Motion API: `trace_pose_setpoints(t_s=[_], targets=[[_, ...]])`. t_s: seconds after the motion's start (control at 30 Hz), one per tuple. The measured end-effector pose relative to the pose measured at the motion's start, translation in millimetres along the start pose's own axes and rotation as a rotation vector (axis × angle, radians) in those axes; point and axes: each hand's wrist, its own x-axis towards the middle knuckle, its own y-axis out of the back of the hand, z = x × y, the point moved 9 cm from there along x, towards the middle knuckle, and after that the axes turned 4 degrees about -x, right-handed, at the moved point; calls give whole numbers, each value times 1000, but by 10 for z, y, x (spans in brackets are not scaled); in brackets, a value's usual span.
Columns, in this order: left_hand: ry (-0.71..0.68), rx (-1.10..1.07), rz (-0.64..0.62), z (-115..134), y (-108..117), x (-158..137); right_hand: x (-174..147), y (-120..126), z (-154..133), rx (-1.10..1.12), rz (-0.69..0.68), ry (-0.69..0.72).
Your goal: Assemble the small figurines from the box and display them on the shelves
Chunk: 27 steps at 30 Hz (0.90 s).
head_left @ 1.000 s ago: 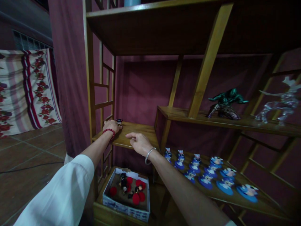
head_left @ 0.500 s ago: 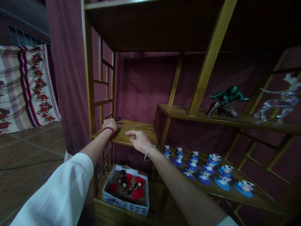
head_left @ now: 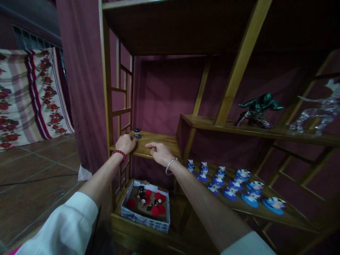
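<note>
A small dark figurine (head_left: 137,133) with a round base stands upright at the left end of the small wooden shelf (head_left: 156,137). My left hand (head_left: 125,143), with a red bead bracelet, is beside it on the near left. Its partly visible fingers are apart next to the base; whether they touch it is hard to tell. Over the front edge of the same shelf, my right hand (head_left: 162,153) wears a silver bangle. Its index finger points left, the other fingers are bent, and nothing shows in it.
Below stands an open box (head_left: 145,222) holding several dark figurines (head_left: 159,201) and red discs (head_left: 155,211). Several figurines on blue bases (head_left: 230,193) fill the lower right shelf. Above them are a green-and-bronze crouching statue (head_left: 259,109) and a clear animal figure (head_left: 318,109).
The dark figurine now stands upright and in clearer sight. My left hand has drawn back slightly from it, toward me. My right hand keeps its pointing pose, and the view has shifted a little.
</note>
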Motion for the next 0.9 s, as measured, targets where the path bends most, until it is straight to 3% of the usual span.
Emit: trace_pose_setpoints(t_s=[0.2,0.37,0.67,0.8,0.9], targets=[[-110,-165,240,92,206,-435,-51,21,-89,-68,-2,36],[-201,-438,327,114,283,-778,-99,15,-172,-141,34,102],[-232,-852,154,69,257,-1166,-405,-68,-451,-174,143,320],[-358,-1024,104,177,444,-1383,-696,-131,-535,-141,240,459],[-494,-1194,30,279,643,-1596,-912,-340,-477,-147,205,514]])
